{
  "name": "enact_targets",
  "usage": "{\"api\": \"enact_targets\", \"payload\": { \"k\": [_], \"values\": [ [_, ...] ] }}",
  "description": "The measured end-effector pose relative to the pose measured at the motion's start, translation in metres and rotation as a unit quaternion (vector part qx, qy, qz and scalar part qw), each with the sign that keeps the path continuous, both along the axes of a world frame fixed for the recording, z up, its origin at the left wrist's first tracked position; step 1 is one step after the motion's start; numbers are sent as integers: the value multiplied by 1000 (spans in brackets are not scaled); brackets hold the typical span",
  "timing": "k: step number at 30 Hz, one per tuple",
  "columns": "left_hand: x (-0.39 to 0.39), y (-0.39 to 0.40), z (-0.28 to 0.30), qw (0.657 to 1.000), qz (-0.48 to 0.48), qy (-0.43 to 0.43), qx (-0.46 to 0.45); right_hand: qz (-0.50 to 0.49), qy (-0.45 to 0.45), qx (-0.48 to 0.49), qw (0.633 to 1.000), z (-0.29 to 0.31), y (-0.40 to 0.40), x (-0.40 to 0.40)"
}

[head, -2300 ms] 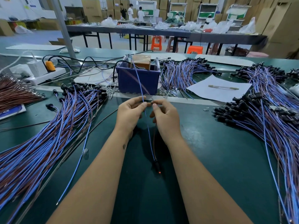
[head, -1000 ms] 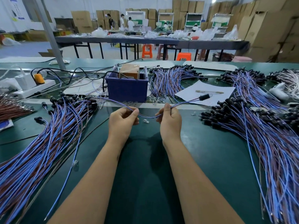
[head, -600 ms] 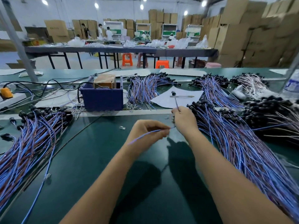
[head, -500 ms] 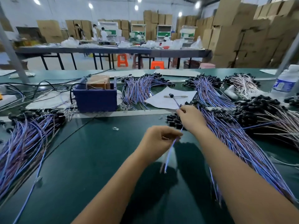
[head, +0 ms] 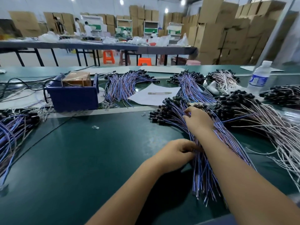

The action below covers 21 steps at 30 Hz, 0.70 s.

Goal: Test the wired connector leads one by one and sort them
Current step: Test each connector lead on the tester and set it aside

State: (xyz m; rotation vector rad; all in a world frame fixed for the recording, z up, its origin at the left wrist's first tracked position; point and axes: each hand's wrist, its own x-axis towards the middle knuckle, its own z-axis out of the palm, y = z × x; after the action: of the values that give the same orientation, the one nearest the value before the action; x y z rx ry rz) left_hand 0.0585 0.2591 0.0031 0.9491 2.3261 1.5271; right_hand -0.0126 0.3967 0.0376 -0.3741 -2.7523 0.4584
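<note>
A fanned pile of blue and brown leads with black connectors lies right of centre on the green table. My right hand rests on top of this pile near the connector ends; its fingertips are hidden among the wires. My left hand is nearer to me, beside my right forearm. Its curled fingers pinch leads at the pile's left edge. A second pile of the same leads lies at the far left.
A blue bin holding a brown box stands at the back left, with black cables beside it. Behind are more lead bundles, a white sheet and a water bottle. Pale-wired leads spread at the right. A small clear part lies loose.
Both hands carried one lead from the table's centre to the right pile. The right hand has come down onto the pile, and the left hand has reached its edge. The view has turned right.
</note>
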Motion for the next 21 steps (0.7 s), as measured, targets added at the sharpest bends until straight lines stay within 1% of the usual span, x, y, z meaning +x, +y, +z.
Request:
{"api": "enact_targets", "payload": {
  "k": [3,6,10,12,14,17,19,21],
  "values": [
    [-9,-29,0,999,50,10,-8,-33,29,34,998,3,-17,-2],
    [-22,-73,1,988,148,-36,39,-19,79,24,996,6,-50,-3],
    [-34,-143,0,958,280,-12,66,83,87,-14,993,4,-120,-4],
    [-38,-179,-2,935,349,6,68,145,81,-22,986,-2,-163,-2],
    [-39,-212,-4,897,438,20,57,219,67,-63,971,-10,-206,2],
    [-40,-254,-4,824,563,57,-6,326,16,-174,929,-20,-263,8],
    [-37,-274,-5,763,635,97,-78,361,-16,-214,908,-28,-289,10],
    [-35,-289,-6,687,692,136,-174,358,-39,-214,908,-36,-303,9]
  ]
}}
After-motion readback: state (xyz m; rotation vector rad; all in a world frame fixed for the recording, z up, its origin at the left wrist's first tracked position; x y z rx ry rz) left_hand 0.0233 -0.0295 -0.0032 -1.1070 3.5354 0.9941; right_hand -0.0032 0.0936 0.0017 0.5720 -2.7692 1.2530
